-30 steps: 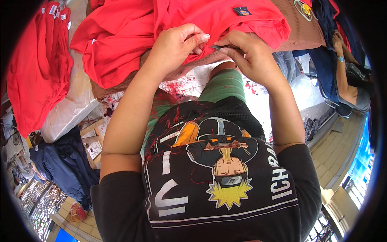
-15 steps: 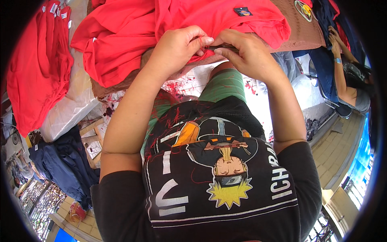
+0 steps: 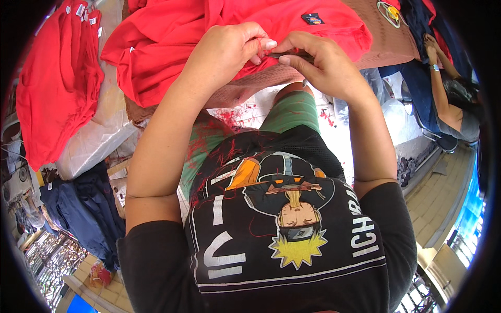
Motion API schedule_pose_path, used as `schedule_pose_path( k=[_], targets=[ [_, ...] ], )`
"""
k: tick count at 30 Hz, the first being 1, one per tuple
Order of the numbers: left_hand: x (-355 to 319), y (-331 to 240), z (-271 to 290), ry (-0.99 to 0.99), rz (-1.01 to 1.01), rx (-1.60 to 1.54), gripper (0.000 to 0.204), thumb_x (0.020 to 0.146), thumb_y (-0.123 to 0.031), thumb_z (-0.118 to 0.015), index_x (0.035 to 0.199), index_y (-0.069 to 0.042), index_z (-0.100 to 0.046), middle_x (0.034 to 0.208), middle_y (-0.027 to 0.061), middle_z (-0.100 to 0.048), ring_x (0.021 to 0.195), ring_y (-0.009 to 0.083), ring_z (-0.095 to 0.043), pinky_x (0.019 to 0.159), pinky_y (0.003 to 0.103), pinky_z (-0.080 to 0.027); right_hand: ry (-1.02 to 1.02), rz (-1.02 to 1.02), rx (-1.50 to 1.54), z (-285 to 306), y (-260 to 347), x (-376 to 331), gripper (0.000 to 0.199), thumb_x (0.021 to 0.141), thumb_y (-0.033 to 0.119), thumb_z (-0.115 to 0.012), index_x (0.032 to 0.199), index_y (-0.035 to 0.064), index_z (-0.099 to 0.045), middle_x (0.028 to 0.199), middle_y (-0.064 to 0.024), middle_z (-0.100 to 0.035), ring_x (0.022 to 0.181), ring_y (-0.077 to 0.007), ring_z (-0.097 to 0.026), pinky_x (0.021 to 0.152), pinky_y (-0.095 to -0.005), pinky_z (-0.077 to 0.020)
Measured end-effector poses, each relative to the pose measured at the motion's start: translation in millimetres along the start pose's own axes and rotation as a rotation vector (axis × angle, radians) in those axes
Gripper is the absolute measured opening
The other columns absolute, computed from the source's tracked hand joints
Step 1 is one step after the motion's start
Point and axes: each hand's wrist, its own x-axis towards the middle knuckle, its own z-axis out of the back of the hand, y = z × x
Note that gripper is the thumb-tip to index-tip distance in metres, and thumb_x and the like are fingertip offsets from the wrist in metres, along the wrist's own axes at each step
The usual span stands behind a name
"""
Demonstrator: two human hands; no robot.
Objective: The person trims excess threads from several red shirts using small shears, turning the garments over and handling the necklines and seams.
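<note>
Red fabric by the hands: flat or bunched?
Bunched: the red fabric shows loose folds and creases where it lies over the brown cloth.

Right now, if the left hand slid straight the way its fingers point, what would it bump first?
Probably the right hand, just to the right of the left hand, though depth is hard to judge.

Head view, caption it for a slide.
Right hand gripping a small metal tool beside left hand, at red garments.

The right hand is hiding most of a small dark tool, the red garment is running off the top edge, and the rim is swallowing part of a co-worker!
</note>
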Motion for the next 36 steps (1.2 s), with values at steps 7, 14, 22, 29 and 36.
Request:
schedule_pose_path(
  k=[7, 14, 22, 29, 36],
  targets=[
    [-5.8, -4.5, 5.3, -0.03, 0.038, -0.141, 0.019, 0.092, -0.018, -0.062, 0.097, 0.0, -0.065, 0.082, 0.0054, -0.068, 0.074, 0.0108, -0.064, 0.068, 0.027, -0.051, 0.055, -0.039, -0.066, 2.0, 5.2, -3.3, 0.017, 0.089, 0.004, -0.061, 0.105, -0.0005, -0.061, 0.087, -0.0064, -0.064, 0.081, -0.0102, -0.059, 0.073, -0.0272, -0.0483],
    [-76.0, -55.0, 88.0, 0.26, -0.161, 0.306, 0.021, 0.081, -0.008, -0.068, 0.101, -0.001, -0.068, 0.097, 0.0092, -0.068, 0.083, 0.0194, -0.066, 0.075, 0.029, -0.049, -0.138, -0.156, -0.018, 17.2, -4.7, -20.7, 0.023, 0.089, 0.009, -0.064, 0.11, 0.0017, -0.061, 0.093, -0.0058, -0.064, 0.082, -0.0114, -0.059, 0.076, -0.0273, -0.0479],
    [-63.3, -26.5, 18.1, -0.1, -0.134, 0.36, 0.023, 0.079, -0.013, -0.071, 0.098, -0.001, -0.068, 0.104, 0.0101, -0.065, 0.09, 0.0244, -0.064, 0.078, 0.032, -0.05, -0.135, -0.079, 0.032, -1.0, -4.9, -18.2, 0.02, 0.091, 0.007, -0.063, 0.109, 0.0001, -0.062, 0.09, -0.0027, -0.063, 0.087, -0.0067, -0.058, 0.078, -0.0217, -0.0461],
    [-43.5, 10.0, -33.7, -0.248, -0.123, 0.543, 0.021, 0.081, -0.019, -0.07, 0.095, -0.004, -0.067, 0.092, 0.0076, -0.066, 0.08, 0.0304, -0.065, 0.071, 0.037, -0.052, -0.098, -0.154, 0.183, -30.8, -10.6, -11.1, 0.014, 0.091, 0.008, -0.062, 0.103, 0.0009, -0.063, 0.084, 0.0002, -0.063, 0.077, -0.0036, -0.055, 0.068, -0.0209, -0.0458],
    [-30.6, 15.3, -15.8, -0.056, 0.082, 0.305, 0.017, 0.091, -0.02, -0.06, 0.093, -0.004, -0.064, 0.076, 0.0119, -0.068, 0.067, 0.0244, -0.068, 0.062, 0.035, -0.053, -0.086, -0.148, 0.355, -44.9, -31.4, -9.0, 0.015, 0.093, 0.009, -0.061, 0.106, 0.0018, -0.062, 0.088, 0.0015, -0.064, 0.08, -0.0037, -0.055, 0.069, -0.0208, -0.0467]
  ],
)
